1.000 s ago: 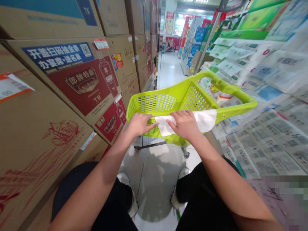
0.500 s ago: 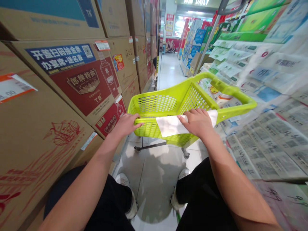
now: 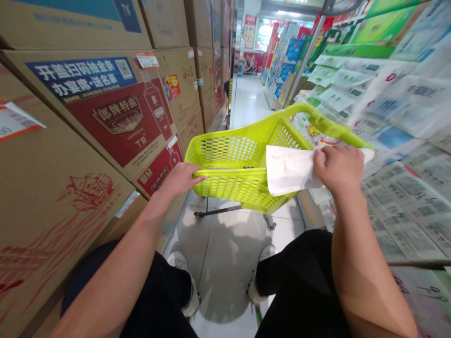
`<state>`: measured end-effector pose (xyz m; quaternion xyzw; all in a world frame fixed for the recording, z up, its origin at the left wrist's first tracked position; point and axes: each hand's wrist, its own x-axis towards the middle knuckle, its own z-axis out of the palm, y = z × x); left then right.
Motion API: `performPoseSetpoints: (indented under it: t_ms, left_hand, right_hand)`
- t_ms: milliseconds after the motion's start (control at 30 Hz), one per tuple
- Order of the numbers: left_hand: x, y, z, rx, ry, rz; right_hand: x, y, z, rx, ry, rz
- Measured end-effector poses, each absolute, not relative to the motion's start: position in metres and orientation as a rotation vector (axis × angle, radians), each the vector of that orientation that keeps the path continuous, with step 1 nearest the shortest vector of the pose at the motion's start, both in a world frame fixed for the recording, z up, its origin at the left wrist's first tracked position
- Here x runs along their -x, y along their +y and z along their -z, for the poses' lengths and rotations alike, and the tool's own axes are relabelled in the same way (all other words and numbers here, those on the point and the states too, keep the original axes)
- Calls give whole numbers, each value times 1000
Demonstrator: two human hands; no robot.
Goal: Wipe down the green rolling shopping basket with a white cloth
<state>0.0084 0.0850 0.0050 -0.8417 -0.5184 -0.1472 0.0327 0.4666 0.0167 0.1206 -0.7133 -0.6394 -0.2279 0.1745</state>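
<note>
A lime-green shopping cart (image 3: 230,188) stands sideways in front of me, its perforated basket on a grey wheeled frame. My left hand (image 3: 180,178) is closed around the basket's rim at the left end. On the right, my right hand (image 3: 342,165) grips a white cloth (image 3: 291,170) and presses it over the near rim by the handle (image 3: 333,127). Part of the cloth spreads leftward over the basket's side, and a bit of it shows right of my fingers. Inside the basket, the visible part of the bottom holds no goods.
Stacked cardboard boxes (image 3: 102,112) with price tags wall the left side. Packs of tissue paper (image 3: 405,188) are piled on the right, near a grey metal pole (image 3: 306,58). The tiled aisle floor (image 3: 248,101) runs on beyond the cart toward shelves of goods.
My right hand has slid right along the cart's rim toward the handle end, taking the white cloth with it. My left hand keeps its hold on the rim.
</note>
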Motion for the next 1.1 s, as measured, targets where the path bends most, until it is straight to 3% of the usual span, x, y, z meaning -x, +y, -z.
performPoseSetpoints:
  t_ms: [300, 600, 767, 967, 1100]
  left_hand:
    - [-14, 80, 0, 2567, -1597, 442]
    - [-9, 89, 3, 2593, -1593, 485]
    - [-22, 74, -3, 2610, -1518, 447]
    - [-59, 44, -11, 2672, -1491, 449]
    - [-64, 42, -13, 2706, -1458, 476]
  right_hand:
    - [-399, 18, -67, 1674, -2210, 683]
    - [-480, 39, -73, 1768, -1675, 793]
    - [-420, 34, -53, 1778, -1761, 818]
    - [-325, 30, -18, 1457, -2143, 688]
    - [-337, 40, -21, 1375, -2203, 676]
